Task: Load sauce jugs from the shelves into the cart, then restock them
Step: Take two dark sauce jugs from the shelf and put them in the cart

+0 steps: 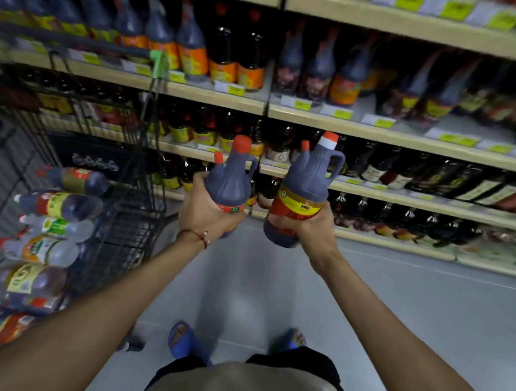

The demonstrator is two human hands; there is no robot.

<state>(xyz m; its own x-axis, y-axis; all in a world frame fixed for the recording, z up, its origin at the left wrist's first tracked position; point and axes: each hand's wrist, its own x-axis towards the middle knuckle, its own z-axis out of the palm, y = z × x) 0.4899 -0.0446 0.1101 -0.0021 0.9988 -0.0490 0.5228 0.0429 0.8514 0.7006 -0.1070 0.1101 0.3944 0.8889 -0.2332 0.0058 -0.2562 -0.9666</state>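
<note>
Head view: left hand grips left jug by its base, right hand grips right jug, both upright near far shelves; cart at left looks part-loaded, so loading or restocking, can't tell which.

Matt ribbed plastic jugs with glossy paper labels; black wire-metal cart.

Price tags blurred past reading; cart cut off at the left edge; top-shelf bottles smeared
</note>
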